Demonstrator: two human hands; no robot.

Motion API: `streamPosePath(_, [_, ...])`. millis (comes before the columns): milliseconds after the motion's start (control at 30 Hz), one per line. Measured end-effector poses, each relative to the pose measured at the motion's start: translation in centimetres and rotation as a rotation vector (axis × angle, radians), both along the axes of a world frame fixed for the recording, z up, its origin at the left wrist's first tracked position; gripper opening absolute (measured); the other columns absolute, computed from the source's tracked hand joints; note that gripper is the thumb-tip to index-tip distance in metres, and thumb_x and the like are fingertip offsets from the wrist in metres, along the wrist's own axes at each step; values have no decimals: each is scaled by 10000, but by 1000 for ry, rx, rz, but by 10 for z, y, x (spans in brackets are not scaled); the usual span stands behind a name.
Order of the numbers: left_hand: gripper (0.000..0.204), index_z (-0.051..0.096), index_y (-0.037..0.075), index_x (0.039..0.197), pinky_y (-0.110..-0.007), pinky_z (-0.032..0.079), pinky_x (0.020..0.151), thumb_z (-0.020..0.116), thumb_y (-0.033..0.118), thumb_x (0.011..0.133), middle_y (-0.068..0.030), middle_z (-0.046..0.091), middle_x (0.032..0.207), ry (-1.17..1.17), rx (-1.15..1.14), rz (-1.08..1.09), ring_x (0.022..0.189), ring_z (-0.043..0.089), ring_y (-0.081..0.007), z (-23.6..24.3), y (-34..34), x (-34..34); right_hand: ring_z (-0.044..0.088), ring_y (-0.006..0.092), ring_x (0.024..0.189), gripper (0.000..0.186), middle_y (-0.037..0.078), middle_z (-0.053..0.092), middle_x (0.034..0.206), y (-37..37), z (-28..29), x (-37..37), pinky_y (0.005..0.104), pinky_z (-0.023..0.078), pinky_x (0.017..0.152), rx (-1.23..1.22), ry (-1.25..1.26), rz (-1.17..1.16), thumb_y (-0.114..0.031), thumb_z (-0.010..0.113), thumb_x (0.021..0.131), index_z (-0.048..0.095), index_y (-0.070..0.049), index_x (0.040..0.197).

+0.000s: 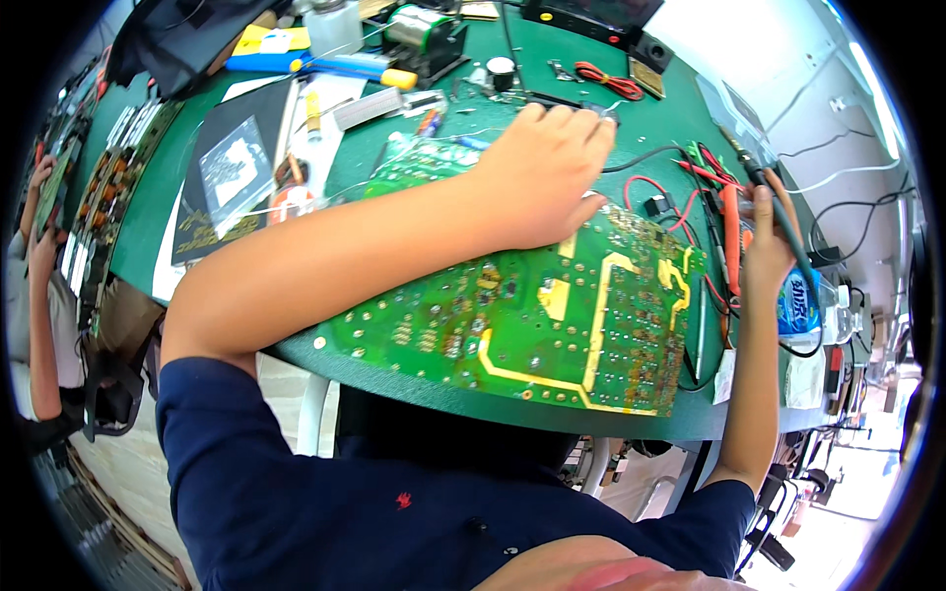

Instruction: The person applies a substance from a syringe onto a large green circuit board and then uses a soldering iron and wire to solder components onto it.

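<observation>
A large green circuit board (443, 325) lies on the green-topped table in front of me, its solder side with yellow traces facing up. My left forearm crosses over it. My left hand (542, 177) is at the board's far edge, fingers curled down; what they grip is hidden, though a dark object (603, 110) shows just beyond the fingertips. On the right, my right hand (769, 241) is closed around a soldering iron (754, 169), its tip pointing up and away, off the board. The iron's dark cable trails down past my wrist.
Red and black test leads (729, 241) lie between the board and my right arm, beside a blue packet (796, 305). A solder spool (419, 28), a black notebook (232, 163) and a red cable coil (609, 81) lie farther back. Another person's hands (41, 207) work at far left.
</observation>
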State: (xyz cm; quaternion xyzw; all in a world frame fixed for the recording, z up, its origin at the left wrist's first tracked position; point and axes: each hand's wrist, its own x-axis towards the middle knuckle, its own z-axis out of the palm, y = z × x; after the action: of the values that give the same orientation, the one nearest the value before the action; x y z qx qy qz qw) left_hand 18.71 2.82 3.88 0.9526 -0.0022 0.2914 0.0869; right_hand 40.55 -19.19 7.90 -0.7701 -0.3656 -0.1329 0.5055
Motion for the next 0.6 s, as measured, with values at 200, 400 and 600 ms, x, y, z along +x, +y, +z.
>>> streamPosePath(200, [675,463,-92,1280,-385,401,875,680,343,812,-202,531,1217,-21,24,33,1075,523,-305,-3,1,-2,682,216,915,342,173,680,1042,32,3,37,283,535,759,279,342,31,-213,600,944,603,32,1183])
streamPosePath(400, [690,465,-100,1284,-382,405,866,672,366,819,-195,543,1208,-27,41,49,1064,529,-294,-5,1,1,688,238,911,313,198,682,1031,63,4,70,276,542,728,348,550,70,-213,564,956,581,32,1150])
streamPosePath(600, [698,469,-99,1276,-376,407,854,668,388,817,-186,549,1197,-24,42,51,1040,533,-284,-6,2,2,684,219,929,327,179,684,1040,106,5,101,265,542,747,263,516,84,-216,574,951,585,-1,1198])
